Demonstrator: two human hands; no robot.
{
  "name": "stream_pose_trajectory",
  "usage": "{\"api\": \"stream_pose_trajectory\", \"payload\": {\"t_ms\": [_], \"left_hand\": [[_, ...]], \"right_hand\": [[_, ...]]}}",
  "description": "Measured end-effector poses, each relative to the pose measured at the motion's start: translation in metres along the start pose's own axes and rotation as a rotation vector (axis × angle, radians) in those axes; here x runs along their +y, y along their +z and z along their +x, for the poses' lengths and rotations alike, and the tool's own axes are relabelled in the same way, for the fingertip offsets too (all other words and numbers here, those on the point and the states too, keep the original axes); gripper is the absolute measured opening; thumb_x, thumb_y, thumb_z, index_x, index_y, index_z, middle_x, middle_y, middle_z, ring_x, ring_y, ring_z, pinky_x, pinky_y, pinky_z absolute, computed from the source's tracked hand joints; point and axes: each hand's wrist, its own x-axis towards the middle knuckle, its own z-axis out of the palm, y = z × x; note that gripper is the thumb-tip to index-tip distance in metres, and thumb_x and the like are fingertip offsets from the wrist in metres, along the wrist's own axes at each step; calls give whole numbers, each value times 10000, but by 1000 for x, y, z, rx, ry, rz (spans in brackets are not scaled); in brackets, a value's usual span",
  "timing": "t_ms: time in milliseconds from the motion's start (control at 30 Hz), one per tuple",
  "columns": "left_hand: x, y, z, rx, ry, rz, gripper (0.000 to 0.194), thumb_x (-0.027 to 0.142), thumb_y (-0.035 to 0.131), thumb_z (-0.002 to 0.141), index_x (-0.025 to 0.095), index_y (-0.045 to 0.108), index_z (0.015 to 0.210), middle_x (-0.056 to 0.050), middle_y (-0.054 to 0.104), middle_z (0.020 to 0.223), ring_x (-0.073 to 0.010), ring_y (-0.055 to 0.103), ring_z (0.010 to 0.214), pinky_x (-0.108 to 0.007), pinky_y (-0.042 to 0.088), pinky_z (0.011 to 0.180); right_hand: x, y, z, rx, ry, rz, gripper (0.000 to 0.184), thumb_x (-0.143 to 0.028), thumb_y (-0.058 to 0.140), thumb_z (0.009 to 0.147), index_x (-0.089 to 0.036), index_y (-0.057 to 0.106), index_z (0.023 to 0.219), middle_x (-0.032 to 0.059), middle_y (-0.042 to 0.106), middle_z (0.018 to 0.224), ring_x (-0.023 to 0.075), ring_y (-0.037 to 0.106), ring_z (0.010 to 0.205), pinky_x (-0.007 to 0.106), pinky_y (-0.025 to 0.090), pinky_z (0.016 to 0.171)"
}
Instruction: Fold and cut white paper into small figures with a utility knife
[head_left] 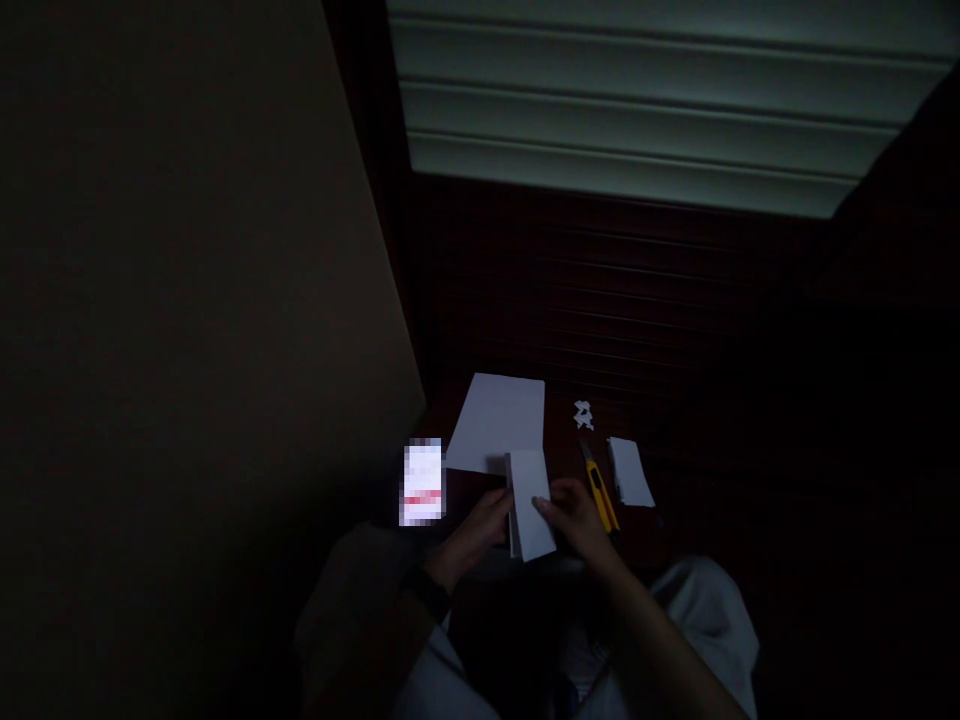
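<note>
In the dim head view, both of my hands hold a folded white paper [529, 500] over a dark table [675, 520]. My left hand [476, 535] grips its left edge with curled fingers. My right hand [574, 515] pinches its right side, thumb on top. A larger white sheet [499, 420] lies flat just beyond the folded paper.
A yellow utility knife [600, 490] lies right of my right hand. A small white paper piece [630, 472] and a crumpled scrap [583, 414] lie further right and back. A lit phone screen [423, 482] glows at the left. A wall stands left, a window blind [637, 110] behind.
</note>
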Motion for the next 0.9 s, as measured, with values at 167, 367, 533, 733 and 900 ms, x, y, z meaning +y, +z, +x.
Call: {"api": "stream_pose_trajectory", "payload": {"t_ms": [167, 367, 533, 733, 900], "left_hand": [[4, 2, -1, -35, -69, -2, 679, 685, 435, 722, 117, 619, 1045, -132, 679, 867, -227, 632, 748, -302, 463, 615], [-4, -1, 3, 8, 106, 104, 459, 475, 676, 668, 93, 673, 922, -131, 692, 895, -246, 634, 782, -329, 467, 695], [-1, -1, -2, -42, 77, 98, 420, 468, 630, 722, 110, 678, 935, -124, 691, 914, -244, 643, 794, -331, 470, 699], [-4, -3, 2, 9, 51, 66, 438, 475, 600, 748, 97, 667, 960, -134, 685, 909, -250, 641, 823, -344, 476, 717], [-2, -4, 5, -11, 63, 51, 434, 461, 611, 744, 121, 658, 1009, -126, 686, 931, -247, 640, 837, -350, 478, 732]], "right_hand": [[11, -3, 3, 66, 33, -8, 623, -399, 780, 548, -185, 514, 1069, -25, 608, 586, 176, 599, 574, 295, 483, 582], [9, -12, 2, 18, 127, 55, 383, -476, 727, 598, -160, 626, 790, -1, 625, 569, 160, 582, 517, 269, 447, 521], [8, -17, 0, -20, 204, 69, 350, -486, 732, 583, -169, 619, 681, -25, 580, 517, 126, 520, 440, 245, 403, 449], [13, -24, 4, -67, 262, 142, 375, -426, 789, 519, -162, 627, 731, -9, 617, 589, 126, 544, 490, 246, 434, 478], [16, -27, 8, -33, 191, 61, 373, -439, 782, 521, -156, 652, 725, -2, 613, 573, 118, 530, 491, 221, 388, 457]]}}
